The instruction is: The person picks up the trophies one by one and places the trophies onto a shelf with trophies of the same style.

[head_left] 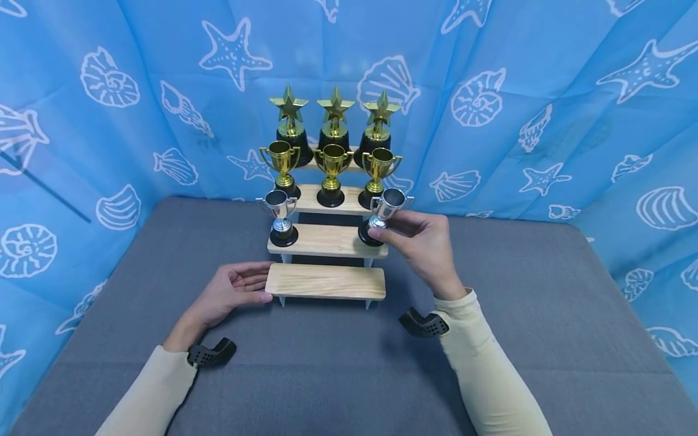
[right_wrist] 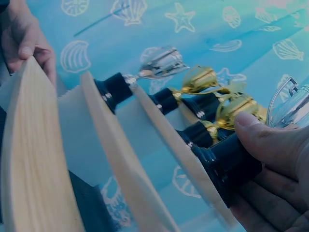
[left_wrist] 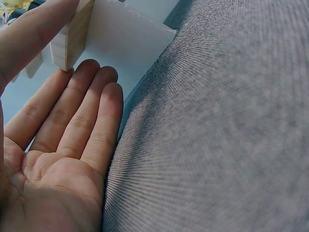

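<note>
My right hand (head_left: 425,242) holds a small silver trophy cup (head_left: 391,203) by its black base, thumb in front. The cup leans slightly at the right end of a wooden step (head_left: 327,240); whether its base rests fully there I cannot tell. At that step's left end stands another silver trophy cup (head_left: 280,209). My left hand (head_left: 229,290) grips the left end of the lowest step (head_left: 326,281) of the tiered display stand, thumb at the front corner and index fingertip (left_wrist: 63,77) at the opposite edge. Its other fingers extend below the board.
Gold trophy cups (head_left: 332,163) stand in a row on the step behind. Gold star trophies (head_left: 335,112) line the top step. A grey cloth (head_left: 327,363) covers the table, and a blue shell-patterned curtain (head_left: 338,36) hangs close behind the stand.
</note>
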A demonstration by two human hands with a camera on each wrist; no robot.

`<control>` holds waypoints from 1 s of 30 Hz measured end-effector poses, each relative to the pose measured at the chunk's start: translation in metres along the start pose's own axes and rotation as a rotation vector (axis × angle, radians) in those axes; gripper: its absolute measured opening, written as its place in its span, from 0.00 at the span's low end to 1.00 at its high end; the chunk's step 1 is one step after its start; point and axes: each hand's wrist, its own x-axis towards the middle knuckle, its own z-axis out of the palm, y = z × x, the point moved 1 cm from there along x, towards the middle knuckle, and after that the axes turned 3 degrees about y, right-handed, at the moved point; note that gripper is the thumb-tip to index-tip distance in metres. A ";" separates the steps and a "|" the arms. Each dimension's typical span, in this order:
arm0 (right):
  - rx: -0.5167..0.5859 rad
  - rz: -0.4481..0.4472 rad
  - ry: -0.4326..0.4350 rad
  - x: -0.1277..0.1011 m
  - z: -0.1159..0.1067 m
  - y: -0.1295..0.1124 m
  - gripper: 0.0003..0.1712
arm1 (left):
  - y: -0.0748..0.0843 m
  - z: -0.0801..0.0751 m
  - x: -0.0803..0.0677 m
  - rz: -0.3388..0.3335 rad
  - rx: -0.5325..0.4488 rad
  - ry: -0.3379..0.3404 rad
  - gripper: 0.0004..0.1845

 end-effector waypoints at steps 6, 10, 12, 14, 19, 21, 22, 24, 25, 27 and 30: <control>-0.004 -0.003 -0.029 -0.001 0.010 0.006 0.16 | -0.001 0.000 0.000 0.008 0.004 0.004 0.37; -0.009 0.012 -0.039 -0.001 0.016 0.007 0.16 | -0.002 -0.001 -0.001 0.015 -0.001 0.006 0.37; -0.007 0.018 -0.049 -0.001 0.019 0.007 0.16 | -0.002 -0.001 0.000 0.013 -0.003 0.006 0.37; -0.009 0.022 -0.056 0.000 0.022 0.007 0.17 | -0.002 -0.001 0.000 0.010 -0.004 0.008 0.37; 0.003 0.027 -0.066 0.001 0.032 0.007 0.16 | -0.002 -0.001 0.000 0.004 0.000 0.003 0.37; 0.001 0.024 -0.071 0.002 0.036 0.007 0.16 | -0.002 -0.001 0.000 0.005 0.003 0.002 0.37; -0.005 0.020 -0.072 0.003 0.038 0.007 0.16 | -0.002 -0.001 0.000 0.004 0.003 0.002 0.37; -0.021 0.014 -0.071 0.004 0.042 0.007 0.16 | -0.002 -0.001 0.000 0.004 0.005 0.002 0.37; -0.028 0.013 -0.070 0.005 0.044 0.007 0.16 | -0.002 -0.001 0.000 0.003 0.004 0.002 0.37; -0.039 0.015 -0.066 0.006 0.047 0.007 0.16 | -0.002 -0.001 0.000 0.002 0.006 0.002 0.37; -0.051 0.024 -0.057 0.006 0.051 0.006 0.17 | -0.002 0.000 0.000 0.001 0.009 0.002 0.37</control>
